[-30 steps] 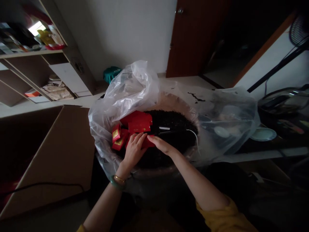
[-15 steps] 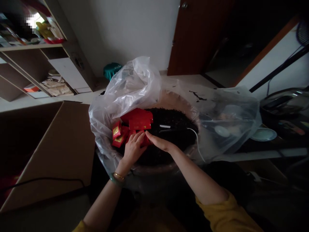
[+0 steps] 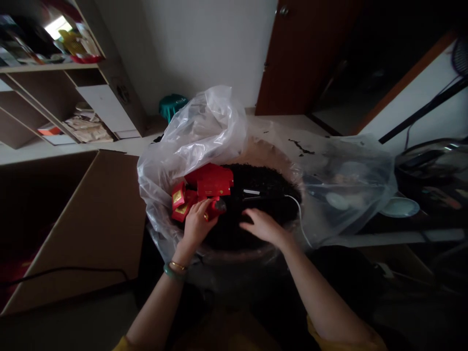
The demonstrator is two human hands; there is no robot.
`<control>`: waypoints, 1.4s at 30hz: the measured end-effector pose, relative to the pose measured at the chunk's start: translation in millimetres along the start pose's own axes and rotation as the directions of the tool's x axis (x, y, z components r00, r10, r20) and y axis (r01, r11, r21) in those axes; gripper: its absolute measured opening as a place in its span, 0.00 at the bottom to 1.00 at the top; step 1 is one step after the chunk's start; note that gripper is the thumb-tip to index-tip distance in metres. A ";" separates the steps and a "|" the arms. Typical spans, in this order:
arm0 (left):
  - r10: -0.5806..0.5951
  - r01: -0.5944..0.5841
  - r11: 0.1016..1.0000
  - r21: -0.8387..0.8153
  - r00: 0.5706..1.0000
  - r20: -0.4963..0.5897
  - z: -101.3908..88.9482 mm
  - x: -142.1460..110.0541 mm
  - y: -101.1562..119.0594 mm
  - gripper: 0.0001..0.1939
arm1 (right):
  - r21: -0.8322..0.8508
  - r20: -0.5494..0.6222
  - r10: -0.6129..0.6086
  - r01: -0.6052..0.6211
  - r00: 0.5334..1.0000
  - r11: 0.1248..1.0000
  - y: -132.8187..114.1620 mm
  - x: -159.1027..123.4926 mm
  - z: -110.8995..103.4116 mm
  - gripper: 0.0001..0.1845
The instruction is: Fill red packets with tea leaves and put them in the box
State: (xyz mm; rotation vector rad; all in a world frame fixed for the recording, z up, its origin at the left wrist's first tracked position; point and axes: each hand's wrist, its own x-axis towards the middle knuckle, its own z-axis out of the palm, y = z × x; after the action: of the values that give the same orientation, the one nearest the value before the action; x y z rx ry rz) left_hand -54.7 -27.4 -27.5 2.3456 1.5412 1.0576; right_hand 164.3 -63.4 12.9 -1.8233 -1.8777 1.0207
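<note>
- Packet (image 3: 215,213), small and red with a greyish end: we have it in our left hand (image 3: 198,223), fingers bent over it and thumb along the near side, above the dark shreds (image 3: 234,234).
- Our right hand (image 3: 263,227) is released, its fingers loosely bent and apart, over the shreds to the right of that packet, well clear of it.
- Beside our left hand we see two red boxes (image 3: 179,196) with gold labels, and behind them flattened red cartons (image 3: 214,185), all lying on the left part of the shreds.
- Farther right lie a pale strip (image 3: 251,192) and a white cable (image 3: 300,222), which runs over the near right rim.
- The shreds fill a round tub (image 3: 268,152), with clear plastic (image 3: 190,148) bunched around its left and far sides.
- To our left stands an open cardboard box (image 3: 113,204); on our left wrist we wear a green bangle (image 3: 168,271) and a gold one.
</note>
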 end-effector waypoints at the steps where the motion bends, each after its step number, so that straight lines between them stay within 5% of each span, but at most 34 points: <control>1: -0.005 0.005 1.000 -0.006 1.000 -0.008 0.2 0.0 -0.8 0.25 | -0.148 0.035 0.052 -0.047 0.998 0.988 1.0 -2.7 7.3 0.31; 3: -0.018 0.018 1.000 -0.019 1.000 -0.022 0.0 0.1 -2.1 0.24 | -0.313 0.033 0.105 -0.089 0.994 0.946 -2.7 -4.6 24.4 0.48; 6: -0.037 0.035 0.998 -0.045 0.999 -0.035 -2.8 0.9 -3.0 0.23 | -0.379 0.037 0.068 -0.049 0.997 0.924 -16.0 1.1 48.1 0.57; 11: -0.054 0.051 0.997 -0.059 0.997 -0.054 -7.4 3.5 -4.7 0.22 | -0.412 0.031 -0.069 0.076 0.997 0.908 -27.7 18.9 67.4 0.49; 19: -0.059 0.056 0.995 -0.085 0.998 -0.037 -3.4 5.7 -2.8 0.22 | -0.452 -0.022 -0.139 0.114 0.990 0.885 -20.0 27.7 59.5 0.30; 27: -0.079 0.075 0.993 -0.089 0.996 -0.044 -8.8 12.2 1.9 0.23 | 0.060 -0.257 -0.208 0.231 0.944 0.971 5.3 42.1 11.0 0.19; 33: -0.081 0.070 0.982 -0.174 0.995 -0.059 -4.7 20.4 15.9 0.23 | 0.373 -0.184 -0.198 0.254 0.963 0.892 -13.1 39.0 -49.0 0.22; 38: -0.095 0.080 0.965 -0.249 0.994 -0.051 1.0 22.4 26.9 0.22 | 0.084 -0.051 -0.406 0.409 0.912 0.909 -52.3 34.2 -66.3 0.17; 42: -0.108 0.094 0.960 -0.264 0.993 -0.041 6.9 20.7 28.5 0.23 | -0.239 0.017 -0.419 0.410 0.908 0.880 -71.7 36.5 -61.6 0.17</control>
State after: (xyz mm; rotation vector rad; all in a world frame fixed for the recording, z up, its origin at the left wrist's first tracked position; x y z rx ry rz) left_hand -24.3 -21.3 -9.4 2.0570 1.4221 1.2268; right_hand 149.4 -6.7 95.5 -1.4351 -2.3150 0.6298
